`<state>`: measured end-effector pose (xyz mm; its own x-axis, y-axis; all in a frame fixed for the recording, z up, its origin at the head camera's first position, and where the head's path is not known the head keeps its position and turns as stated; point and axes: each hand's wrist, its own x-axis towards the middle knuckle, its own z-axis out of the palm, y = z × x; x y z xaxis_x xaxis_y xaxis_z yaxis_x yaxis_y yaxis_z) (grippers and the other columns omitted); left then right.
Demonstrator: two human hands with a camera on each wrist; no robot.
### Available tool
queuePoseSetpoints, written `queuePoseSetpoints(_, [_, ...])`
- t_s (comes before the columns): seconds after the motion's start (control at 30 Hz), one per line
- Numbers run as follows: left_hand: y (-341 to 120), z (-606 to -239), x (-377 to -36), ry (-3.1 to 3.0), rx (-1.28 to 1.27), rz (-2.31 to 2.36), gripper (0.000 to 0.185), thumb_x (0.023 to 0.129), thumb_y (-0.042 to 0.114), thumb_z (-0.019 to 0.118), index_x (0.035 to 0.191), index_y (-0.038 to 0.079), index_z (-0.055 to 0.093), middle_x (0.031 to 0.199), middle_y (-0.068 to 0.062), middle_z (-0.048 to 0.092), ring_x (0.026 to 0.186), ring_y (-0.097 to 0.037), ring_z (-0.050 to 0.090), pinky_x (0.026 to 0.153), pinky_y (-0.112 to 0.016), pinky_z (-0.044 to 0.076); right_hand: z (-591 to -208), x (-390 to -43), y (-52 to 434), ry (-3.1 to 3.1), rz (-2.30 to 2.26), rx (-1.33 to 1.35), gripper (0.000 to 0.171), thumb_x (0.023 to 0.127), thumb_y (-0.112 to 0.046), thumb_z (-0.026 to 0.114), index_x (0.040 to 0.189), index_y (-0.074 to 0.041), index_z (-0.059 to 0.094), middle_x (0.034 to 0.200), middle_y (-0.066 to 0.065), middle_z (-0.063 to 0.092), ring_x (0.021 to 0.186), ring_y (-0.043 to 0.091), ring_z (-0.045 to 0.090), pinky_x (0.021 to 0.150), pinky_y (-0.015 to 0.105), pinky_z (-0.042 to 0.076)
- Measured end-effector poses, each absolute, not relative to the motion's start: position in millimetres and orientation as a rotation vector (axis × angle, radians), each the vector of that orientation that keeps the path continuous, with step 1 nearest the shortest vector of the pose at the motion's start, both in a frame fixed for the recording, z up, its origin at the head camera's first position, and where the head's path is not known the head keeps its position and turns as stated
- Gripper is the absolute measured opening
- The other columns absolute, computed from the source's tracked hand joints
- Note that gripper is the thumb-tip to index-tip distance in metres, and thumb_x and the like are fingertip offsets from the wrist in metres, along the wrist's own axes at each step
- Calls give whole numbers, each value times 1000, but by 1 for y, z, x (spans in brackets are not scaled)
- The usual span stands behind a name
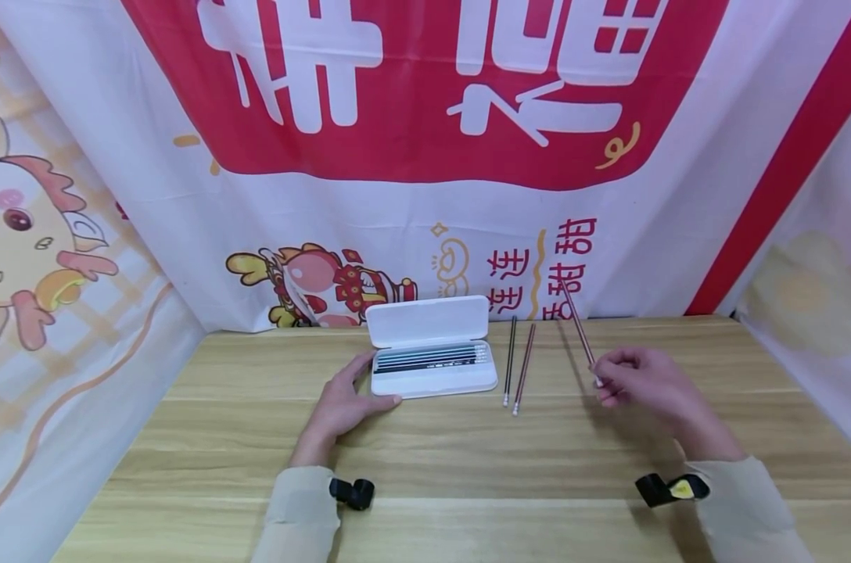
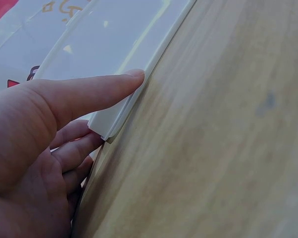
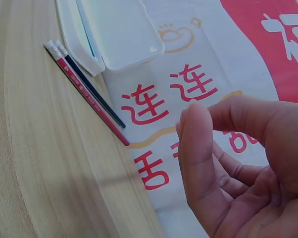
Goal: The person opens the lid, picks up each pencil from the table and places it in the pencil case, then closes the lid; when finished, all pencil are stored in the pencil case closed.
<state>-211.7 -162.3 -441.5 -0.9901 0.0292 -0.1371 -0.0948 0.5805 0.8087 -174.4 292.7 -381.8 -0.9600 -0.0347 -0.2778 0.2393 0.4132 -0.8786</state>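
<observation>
My left hand [image 1: 342,403] holds the left end of an open white pencil case [image 1: 436,385]. In the left wrist view its thumb lies along the front edge of the case [image 2: 122,37], fingers bent at the corner. Several dark and teal pencils [image 1: 425,360] lie side by side in the tray. To the right, my right hand [image 1: 640,383] pinches a reddish pencil [image 1: 578,324] near its white eraser end, tip pointing up and away. That pencil is hidden in the right wrist view, where thumb and forefinger [image 3: 196,129] meet.
A black pencil [image 1: 510,360] and a red pencil [image 1: 525,367] lie on the wooden table [image 1: 468,461] just right of the case, erasers toward me. The raised lid [image 1: 429,322] stands close to a printed cloth [image 1: 411,211] hanging along the table's back edge.
</observation>
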Motion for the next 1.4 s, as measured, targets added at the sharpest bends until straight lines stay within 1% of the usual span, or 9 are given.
queuePoseSetpoints(0.27, [-163,-441,-213,2673,-57,1372,95,86,39,92,166,27,42,177,-9,34,167,-40,23,133,-67,23,-384,-174,287,2420,-1577,75,34,110,-14,59,130,14,58,99,14,74,83,15,72,76,33,68])
queuePoseSetpoints(0.43, [-163,-440,-214,2677,-59,1372,95,86,39,92,166,26,42,177,-9,34,167,-40,23,133,-67,23,-387,-174,283,2417,-1567,-22,33,109,-12,61,131,13,59,103,17,73,86,18,72,78,34,69])
queuePoseSetpoints(0.57, [-163,-439,-214,2679,-64,1372,96,86,39,92,166,26,42,177,-9,34,167,-40,23,133,-67,23,-388,-173,278,2411,-1551,-86,33,109,-13,63,131,11,62,106,20,73,89,21,72,80,35,69])
queuePoseSetpoints(0.7, [-163,-438,-214,2679,-68,1375,95,86,38,92,166,26,42,177,-9,34,167,-40,23,133,-67,23,-390,-174,275,2434,-1509,-104,31,108,-17,66,129,6,66,108,19,73,90,23,71,81,34,68])
queuePoseSetpoints(0.93, [-163,-437,-213,2681,-57,1382,94,86,38,92,166,27,43,176,-9,35,166,-40,24,133,-68,23,-391,-174,266,2477,-1468,-135,27,107,-18,68,125,2,70,104,15,73,89,23,67,77,33,66])
queuePoseSetpoints(1.0, [-163,-438,-212,2683,-55,1383,94,85,38,92,165,26,44,176,-10,36,166,-41,25,132,-68,24,-391,-175,261,2502,-1446,-140,26,107,-19,68,124,0,71,100,14,72,87,23,65,74,32,63])
queuePoseSetpoints(1.1, [-163,-439,-211,2679,-66,1383,94,85,37,93,165,26,44,176,-10,36,166,-41,25,132,-69,24,-393,-179,250,2563,-1390,-156,24,107,-22,69,122,-3,73,95,12,70,85,23,61,69,31,57])
queuePoseSetpoints(1.17, [-163,-440,-210,2679,-67,1384,94,85,37,93,165,25,44,176,-10,36,165,-41,26,132,-69,24,-394,-185,241,2606,-1369,-182,23,106,-21,69,121,-4,73,93,13,70,83,25,61,67,31,55])
queuePoseSetpoints(1.4, [-162,-441,-209,2685,-55,1398,94,85,37,93,165,24,45,175,-10,38,165,-41,27,132,-68,24,-394,-215,209,2811,-1284,-265,15,105,-19,69,112,-9,77,102,15,74,86,23,64,70,32,57])
